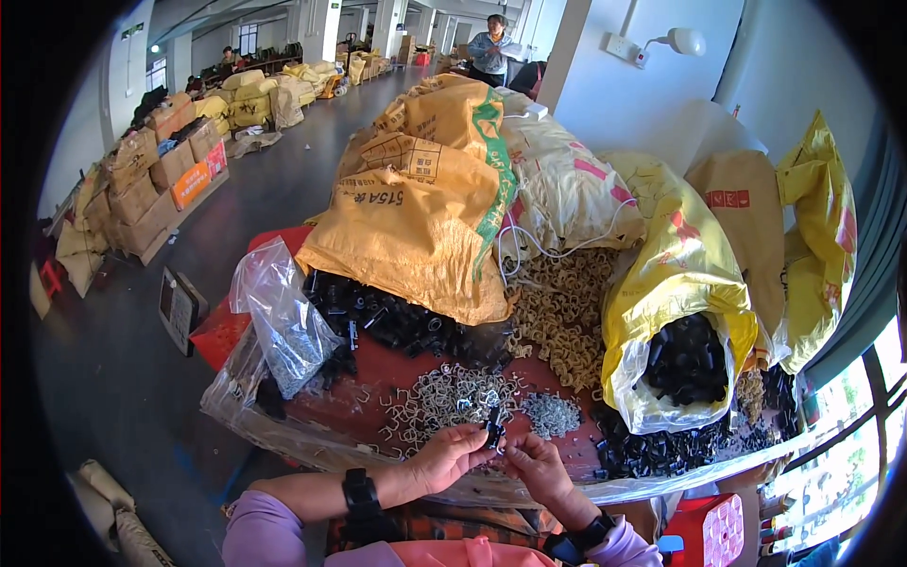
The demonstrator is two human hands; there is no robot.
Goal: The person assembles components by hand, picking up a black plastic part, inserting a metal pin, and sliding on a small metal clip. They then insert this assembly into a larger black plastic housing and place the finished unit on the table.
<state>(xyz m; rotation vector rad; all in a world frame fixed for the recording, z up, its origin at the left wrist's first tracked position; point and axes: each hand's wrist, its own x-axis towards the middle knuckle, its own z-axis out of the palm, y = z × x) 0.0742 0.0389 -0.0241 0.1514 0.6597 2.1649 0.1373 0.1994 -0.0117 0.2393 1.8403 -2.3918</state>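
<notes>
My left hand [446, 460] pinches a small black plastic fitting [493, 427] over the front of the red tabletop [359, 416]. My right hand [540, 470] is closed, its fingertips right beside the fitting's lower end. A bit of metal glints between the two hands, but what the right fingers hold is too small to name. Just beyond the hands lie a heap of U-shaped metal clips [439, 402] and, to its right, a smaller pile of tiny silver metal pieces [553, 416].
Behind are tan curved pieces [557, 326] and black fittings [378, 317] under an orange sack [416, 217]. A yellow sack [671, 274] holds more black parts; flat black pieces [661, 449] lie in front. A clear bag [288, 321] stands left. Someone [488, 52] stands far back.
</notes>
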